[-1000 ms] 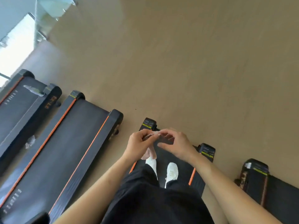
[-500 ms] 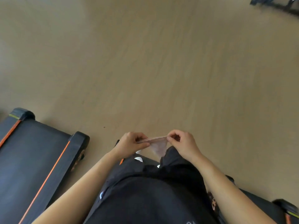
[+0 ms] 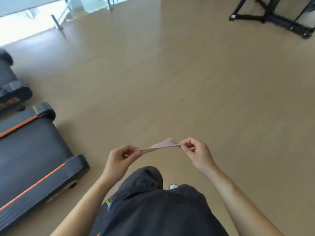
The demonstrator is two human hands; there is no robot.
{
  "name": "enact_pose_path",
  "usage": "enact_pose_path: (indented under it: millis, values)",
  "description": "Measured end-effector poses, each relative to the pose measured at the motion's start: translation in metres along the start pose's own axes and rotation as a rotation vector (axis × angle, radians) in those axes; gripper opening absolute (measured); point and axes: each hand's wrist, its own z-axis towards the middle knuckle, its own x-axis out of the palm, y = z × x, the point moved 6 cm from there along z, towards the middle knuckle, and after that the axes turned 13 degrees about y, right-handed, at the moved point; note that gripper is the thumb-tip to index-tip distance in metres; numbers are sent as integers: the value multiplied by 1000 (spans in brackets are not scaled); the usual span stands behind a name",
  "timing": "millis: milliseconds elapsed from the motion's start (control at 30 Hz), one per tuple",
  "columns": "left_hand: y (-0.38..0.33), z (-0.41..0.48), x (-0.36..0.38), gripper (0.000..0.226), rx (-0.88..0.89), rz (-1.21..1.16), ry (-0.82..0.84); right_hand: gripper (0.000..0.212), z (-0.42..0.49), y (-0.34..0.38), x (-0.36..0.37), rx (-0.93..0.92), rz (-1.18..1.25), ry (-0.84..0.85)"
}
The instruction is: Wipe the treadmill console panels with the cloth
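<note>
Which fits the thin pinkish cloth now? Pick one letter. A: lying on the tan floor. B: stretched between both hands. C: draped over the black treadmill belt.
B: the left hand and the right hand each pinch one end of the thin pinkish cloth, held taut in the air.

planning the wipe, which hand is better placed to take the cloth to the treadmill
Left, likely: left hand and right hand both pinch the cloth, but the treadmill lies to the left.
</note>
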Motion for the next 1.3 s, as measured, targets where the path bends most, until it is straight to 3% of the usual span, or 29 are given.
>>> enact_pose_path:
  millis: [233, 433, 567, 700, 833, 1033, 1300]
  values:
    - [10, 51, -64, 8, -186, -111, -285, 11, 135, 54, 22, 18, -101, 253]
    - [58, 102, -161, 8, -304, -251, -501, 18, 252, 121, 97, 10, -137, 467]
    - [112, 132, -253, 8, -386, -367, -631, 11, 340, 184, 163, -18, -260, 555]
    - [146, 161, -360, 9, -398, -456, -651, 9, 426, 270, 230, -73, -359, 670]
    - [157, 186, -465, 12, -415, -399, -702, 15, 507, 356, 284, -169, -432, 753]
    - [173, 232, -591, 10, -389, -522, -814, 26, 628, 459, 359, -241, -421, 829]
    - [197, 314, -755, 6, -460, -684, -989, 21, 814, 561, 468, -256, -386, 1007]
